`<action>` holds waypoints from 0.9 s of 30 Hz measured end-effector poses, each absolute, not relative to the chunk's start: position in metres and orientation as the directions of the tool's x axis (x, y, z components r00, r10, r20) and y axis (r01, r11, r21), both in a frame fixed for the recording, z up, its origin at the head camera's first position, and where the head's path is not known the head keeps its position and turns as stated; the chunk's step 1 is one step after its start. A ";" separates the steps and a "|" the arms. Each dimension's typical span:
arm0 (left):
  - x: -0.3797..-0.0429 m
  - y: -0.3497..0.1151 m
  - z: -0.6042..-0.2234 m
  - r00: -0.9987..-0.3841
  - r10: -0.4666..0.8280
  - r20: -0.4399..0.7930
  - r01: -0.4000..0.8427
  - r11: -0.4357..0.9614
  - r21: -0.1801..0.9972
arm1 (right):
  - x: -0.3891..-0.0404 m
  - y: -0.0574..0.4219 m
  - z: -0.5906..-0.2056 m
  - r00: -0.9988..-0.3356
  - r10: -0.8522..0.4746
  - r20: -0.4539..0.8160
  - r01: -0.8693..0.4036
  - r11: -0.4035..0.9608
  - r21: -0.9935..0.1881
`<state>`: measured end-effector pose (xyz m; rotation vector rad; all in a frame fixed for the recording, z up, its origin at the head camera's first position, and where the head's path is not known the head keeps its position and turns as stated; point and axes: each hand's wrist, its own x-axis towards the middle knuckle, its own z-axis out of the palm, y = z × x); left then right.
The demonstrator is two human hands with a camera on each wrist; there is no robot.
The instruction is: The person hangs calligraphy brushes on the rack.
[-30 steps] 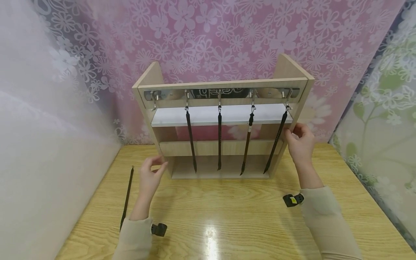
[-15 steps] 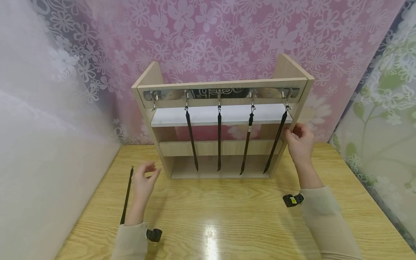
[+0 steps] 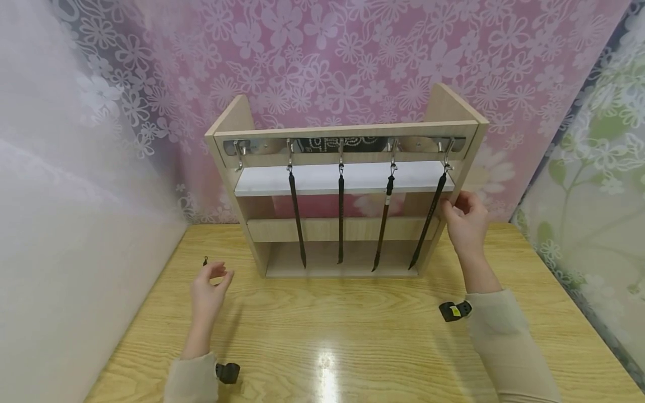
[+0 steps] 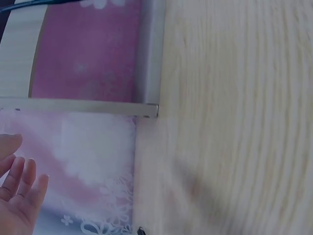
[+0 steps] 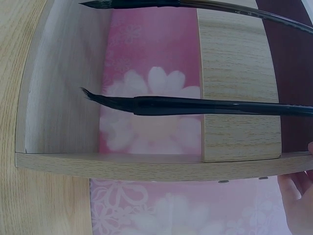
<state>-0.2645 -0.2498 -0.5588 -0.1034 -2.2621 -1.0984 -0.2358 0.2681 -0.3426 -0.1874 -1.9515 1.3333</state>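
since a second ago the left hand [image 3: 208, 292] has drawn back from the rack's left post toward the table's left edge, and now lies over the loose brush, hiding all but its tip; the right hand [image 3: 466, 219] has not shifted.

the table [image 3: 353, 336] is pale wood grain with a bright glare spot near its front. on it, against the pink flowered backdrop, stands the rack [image 3: 347, 184], a wooden frame with a metal hook rail under its top board and a white shelf below that. four brushes [image 3: 340, 215] hang from the hooks, tips down, apart from one another; the leftmost hook carries nothing. the right hand grips the rack's right post, fingers curled round its edge, just beside the rightmost brush. in the right wrist view that brush crosses in front of the wooden crossbar.

the left hand holds nothing, fingers loosely bent with the thumb near the fingertips, just above the table. the brush [image 3: 205, 261] on the table shows only its looped end, just beyond the fingertips and well left of the rack.
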 end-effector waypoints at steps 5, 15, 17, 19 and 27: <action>-0.260 -0.257 -0.561 -0.816 -0.232 0.530 0.266 0.662 0.700 | -0.236 0.269 -0.343 -0.707 0.498 0.502 -0.284 0.450 -0.846; -0.251 -0.272 -0.563 -0.875 -0.257 0.410 0.154 0.656 0.739 | -0.235 0.269 -0.342 -0.711 0.502 0.492 -0.262 0.459 -0.849; -0.249 -0.273 -0.562 -0.887 -0.268 0.375 0.114 0.660 0.743 | -0.235 0.269 -0.343 -0.708 0.504 0.494 -0.257 0.468 -0.846; -0.247 -0.275 -0.560 -0.897 -0.272 0.350 0.088 0.665 0.742 | -0.235 0.269 -0.343 -0.706 0.505 0.496 -0.257 0.471 -0.844; -0.241 -0.280 -0.561 -0.903 -0.335 0.270 -0.019 0.658 0.753 | -0.237 0.269 -0.343 -0.711 0.506 0.488 -0.271 0.444 -0.854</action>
